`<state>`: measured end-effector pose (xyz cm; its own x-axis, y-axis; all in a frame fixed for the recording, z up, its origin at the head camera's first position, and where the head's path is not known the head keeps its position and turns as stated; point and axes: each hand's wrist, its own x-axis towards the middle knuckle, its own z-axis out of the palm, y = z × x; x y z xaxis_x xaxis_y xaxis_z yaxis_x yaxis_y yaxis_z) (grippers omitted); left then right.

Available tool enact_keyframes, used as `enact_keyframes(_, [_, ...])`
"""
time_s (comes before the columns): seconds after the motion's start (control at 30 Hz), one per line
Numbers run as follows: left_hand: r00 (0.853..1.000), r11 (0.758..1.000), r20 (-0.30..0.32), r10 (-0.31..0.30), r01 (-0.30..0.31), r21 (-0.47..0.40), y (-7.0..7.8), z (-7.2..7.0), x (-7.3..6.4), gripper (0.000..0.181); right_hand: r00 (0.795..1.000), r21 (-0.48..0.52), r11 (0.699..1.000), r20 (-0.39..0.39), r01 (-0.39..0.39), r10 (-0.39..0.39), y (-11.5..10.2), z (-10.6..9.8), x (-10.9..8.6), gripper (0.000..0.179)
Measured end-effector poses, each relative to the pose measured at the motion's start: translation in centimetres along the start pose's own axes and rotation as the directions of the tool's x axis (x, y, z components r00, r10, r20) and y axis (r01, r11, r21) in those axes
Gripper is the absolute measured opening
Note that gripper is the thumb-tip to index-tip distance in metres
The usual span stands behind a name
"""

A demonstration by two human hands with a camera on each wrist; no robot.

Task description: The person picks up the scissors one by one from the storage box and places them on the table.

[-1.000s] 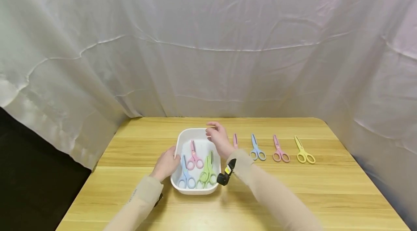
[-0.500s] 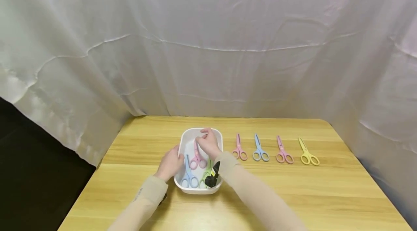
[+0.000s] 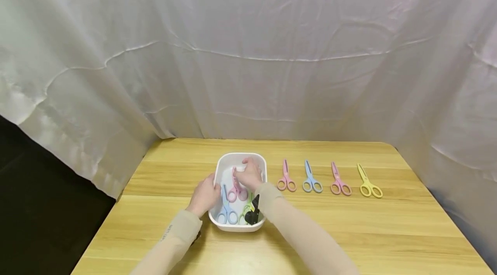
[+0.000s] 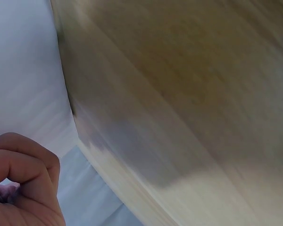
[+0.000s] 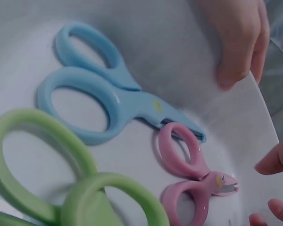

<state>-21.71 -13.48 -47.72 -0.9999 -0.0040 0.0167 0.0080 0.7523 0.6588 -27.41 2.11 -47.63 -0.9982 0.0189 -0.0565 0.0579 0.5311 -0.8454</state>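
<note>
A white plastic bin (image 3: 237,227) stands on the wooden table and holds several scissors. My left hand (image 3: 204,196) grips its left wall, thumb over the rim; in the left wrist view that hand's fingers (image 4: 26,165) are curled. Reaching down inside is my right hand (image 3: 250,175), beside the blades of the pink scissors (image 5: 210,181). In the right wrist view its thumb and fingers are spread, apart from those blades. Blue scissors (image 5: 132,103) lie to the left of the pink pair. Green scissors (image 5: 92,202) sit nearest the right wrist camera, partly hidden in the head view by the wrist.
Right of the bin runs a row on the table (image 3: 349,232): pink scissors (image 3: 286,180), blue scissors (image 3: 311,180), more pink scissors (image 3: 338,182) and yellow scissors (image 3: 369,184), blades pointing away. A pale curtain (image 3: 272,94) hangs behind and beside the table.
My right hand has moved left from the bin's right rim and down inside, toward the pink scissors. The left hand keeps its grip on the bin. The head view has shifted slightly.
</note>
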Motion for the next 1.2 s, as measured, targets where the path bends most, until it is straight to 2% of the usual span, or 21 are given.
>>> enact_keyframes(0.27, [1.000,1.000,0.004,-0.011,0.011,0.001,-0.1,0.1,-0.2,0.053,0.997,-0.110,0.994,0.081,0.016,-0.007,-0.1,-0.1,-0.3,0.062])
enact_keyframes(0.43, [1.000,1.000,-0.006,0.005,-0.005,0.021,0.0,-0.1,-0.2,0.052,0.989,-0.188,0.982,0.145,0.021,0.007,0.0,-0.1,-0.2,0.071])
enact_keyframes(0.6, [1.000,1.000,-0.010,-0.003,0.003,0.025,0.2,0.0,-0.2,0.052,0.982,-0.263,0.964,0.190,0.041,0.010,-0.3,-0.3,-0.4,0.076])
enact_keyframes(0.8, [1.000,0.999,-0.014,-0.002,0.002,0.038,0.1,0.1,0.0,0.051,0.973,-0.379,0.924,0.228,0.056,0.034,-1.0,-0.5,-0.8,0.080])
enact_keyframes(0.97, [1.000,0.999,-0.028,0.013,-0.012,0.038,0.0,0.2,0.1,0.050,0.965,-0.398,0.914,0.258,0.070,0.038,-1.6,-0.8,-1.2,0.085])
enact_keyframes(1.2, [1.000,0.999,-0.021,0.006,-0.006,0.031,0.0,0.2,-0.1,0.050,0.951,-0.399,0.916,0.294,0.036,0.091,-2.1,-1.3,-1.5,0.095])
